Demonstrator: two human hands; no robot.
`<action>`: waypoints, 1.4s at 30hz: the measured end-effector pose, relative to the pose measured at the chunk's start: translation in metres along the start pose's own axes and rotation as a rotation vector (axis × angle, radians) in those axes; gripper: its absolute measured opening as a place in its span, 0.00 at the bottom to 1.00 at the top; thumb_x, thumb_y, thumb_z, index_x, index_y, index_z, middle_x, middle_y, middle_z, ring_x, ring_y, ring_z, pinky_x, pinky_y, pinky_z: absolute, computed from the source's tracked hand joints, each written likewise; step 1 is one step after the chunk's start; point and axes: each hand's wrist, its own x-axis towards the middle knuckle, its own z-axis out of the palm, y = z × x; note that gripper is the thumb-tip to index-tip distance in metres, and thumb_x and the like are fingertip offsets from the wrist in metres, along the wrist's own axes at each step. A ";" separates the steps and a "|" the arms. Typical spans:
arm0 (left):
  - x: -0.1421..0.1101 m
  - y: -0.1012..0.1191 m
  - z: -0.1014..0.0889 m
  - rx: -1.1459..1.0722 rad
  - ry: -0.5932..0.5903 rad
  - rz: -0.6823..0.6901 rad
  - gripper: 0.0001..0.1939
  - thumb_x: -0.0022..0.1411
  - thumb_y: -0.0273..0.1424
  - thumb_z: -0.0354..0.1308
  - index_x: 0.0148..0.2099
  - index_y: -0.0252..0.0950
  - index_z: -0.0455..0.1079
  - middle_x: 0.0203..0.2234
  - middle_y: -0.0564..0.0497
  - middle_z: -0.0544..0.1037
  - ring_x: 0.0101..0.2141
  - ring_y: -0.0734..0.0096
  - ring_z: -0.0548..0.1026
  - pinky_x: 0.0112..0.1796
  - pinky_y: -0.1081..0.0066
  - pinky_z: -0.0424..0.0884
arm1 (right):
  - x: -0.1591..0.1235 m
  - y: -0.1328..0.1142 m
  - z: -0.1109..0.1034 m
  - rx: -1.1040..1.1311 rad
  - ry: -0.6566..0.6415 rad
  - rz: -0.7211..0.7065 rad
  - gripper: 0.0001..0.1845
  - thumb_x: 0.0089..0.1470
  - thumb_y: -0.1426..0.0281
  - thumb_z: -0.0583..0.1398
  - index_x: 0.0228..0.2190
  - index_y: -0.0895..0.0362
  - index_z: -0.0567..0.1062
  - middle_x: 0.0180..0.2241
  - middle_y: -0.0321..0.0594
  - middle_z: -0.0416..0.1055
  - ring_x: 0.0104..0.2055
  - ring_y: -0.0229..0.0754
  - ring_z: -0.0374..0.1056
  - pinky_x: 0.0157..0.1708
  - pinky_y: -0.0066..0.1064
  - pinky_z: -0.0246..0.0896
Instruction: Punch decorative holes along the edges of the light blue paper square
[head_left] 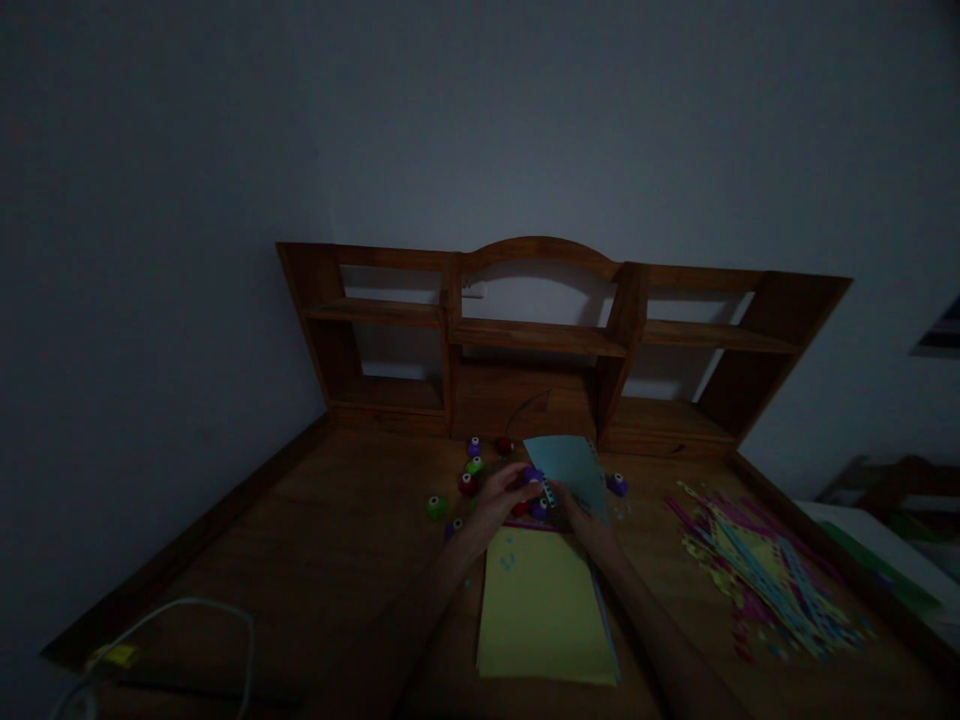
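Note:
My left hand [501, 494] is closed around a small purple craft punch [533, 474] above the middle of the desk. A narrow light blue paper strip [550, 493] with a row of punched holes sits at the punch, and my right hand [571, 508] pinches its lower end. Just under my hands lie a red punch [520, 509] and another purple punch [540, 510]. A light blue sheet [570, 460] with a punched right edge lies behind my right hand. Nearer me is a stack of yellow paper [546, 610] with a few tiny blue cut-outs on it.
Several more punches, among them a green one [436, 508], stand left of my hands; a purple one [617, 485] is to the right. A heap of punched paper strips [772, 570] covers the desk's right side. A wooden shelf [536, 335] closes the back. A white cable [217, 603] lies front left.

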 end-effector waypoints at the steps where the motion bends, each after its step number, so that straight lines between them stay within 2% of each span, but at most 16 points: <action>1: 0.001 -0.001 0.000 0.006 0.006 -0.004 0.25 0.46 0.37 0.71 0.46 0.34 0.74 0.42 0.43 0.78 0.41 0.61 0.75 0.43 0.66 0.69 | 0.000 0.002 0.000 -0.011 -0.015 0.003 0.29 0.45 0.48 0.61 0.42 0.58 0.78 0.39 0.45 0.78 0.48 0.55 0.72 0.51 0.46 0.65; 5: 0.003 -0.005 -0.003 0.027 0.022 -0.014 0.24 0.45 0.37 0.71 0.45 0.33 0.73 0.39 0.44 0.78 0.38 0.63 0.75 0.40 0.68 0.70 | 0.000 0.011 0.000 -0.048 -0.056 0.021 0.26 0.37 0.48 0.66 0.35 0.53 0.80 0.39 0.43 0.79 0.48 0.57 0.71 0.53 0.49 0.62; 9: 0.003 -0.007 -0.004 0.017 0.020 -0.009 0.23 0.47 0.39 0.70 0.44 0.34 0.73 0.37 0.45 0.79 0.35 0.65 0.76 0.37 0.70 0.70 | 0.000 0.017 0.004 -0.018 -0.047 0.013 0.31 0.43 0.48 0.63 0.43 0.57 0.77 0.44 0.48 0.77 0.49 0.55 0.72 0.52 0.47 0.63; 13: 0.002 -0.004 -0.003 -0.008 0.050 -0.048 0.23 0.48 0.42 0.69 0.43 0.33 0.73 0.37 0.45 0.79 0.34 0.65 0.77 0.36 0.69 0.71 | 0.001 0.021 0.007 0.081 -0.059 0.018 0.33 0.42 0.50 0.65 0.46 0.58 0.75 0.46 0.48 0.76 0.50 0.54 0.71 0.54 0.47 0.62; 17: 0.000 0.006 -0.002 -0.072 -0.041 -0.129 0.24 0.48 0.42 0.69 0.42 0.31 0.74 0.37 0.42 0.78 0.35 0.63 0.77 0.39 0.67 0.71 | 0.002 0.022 0.006 0.133 -0.084 0.022 0.31 0.43 0.52 0.65 0.46 0.57 0.75 0.49 0.47 0.74 0.51 0.53 0.70 0.55 0.47 0.61; 20: -0.002 0.011 -0.001 -0.085 -0.068 -0.173 0.26 0.46 0.43 0.70 0.43 0.30 0.75 0.38 0.41 0.79 0.36 0.61 0.77 0.39 0.66 0.71 | 0.002 0.020 0.005 0.129 -0.098 0.006 0.31 0.45 0.54 0.65 0.48 0.56 0.74 0.50 0.46 0.73 0.53 0.52 0.69 0.56 0.45 0.60; 30: -0.007 0.012 -0.001 -0.069 -0.106 -0.138 0.24 0.51 0.41 0.68 0.46 0.30 0.74 0.42 0.39 0.78 0.40 0.56 0.76 0.41 0.62 0.71 | 0.005 0.027 0.006 0.102 -0.123 -0.012 0.33 0.46 0.54 0.64 0.51 0.57 0.71 0.52 0.49 0.71 0.55 0.51 0.67 0.58 0.46 0.56; 37: -0.006 0.010 -0.001 -0.094 -0.075 -0.160 0.23 0.48 0.40 0.70 0.44 0.31 0.75 0.40 0.40 0.78 0.39 0.56 0.76 0.42 0.62 0.71 | 0.001 0.019 0.006 0.120 -0.130 -0.029 0.30 0.46 0.53 0.64 0.47 0.57 0.74 0.49 0.48 0.74 0.51 0.52 0.70 0.54 0.46 0.61; 42: -0.006 0.005 -0.002 -0.126 -0.063 -0.108 0.21 0.47 0.39 0.70 0.42 0.33 0.76 0.38 0.43 0.79 0.39 0.56 0.76 0.43 0.61 0.71 | 0.002 0.017 0.007 0.099 -0.103 -0.027 0.32 0.44 0.52 0.65 0.47 0.57 0.74 0.50 0.49 0.73 0.52 0.53 0.69 0.55 0.47 0.60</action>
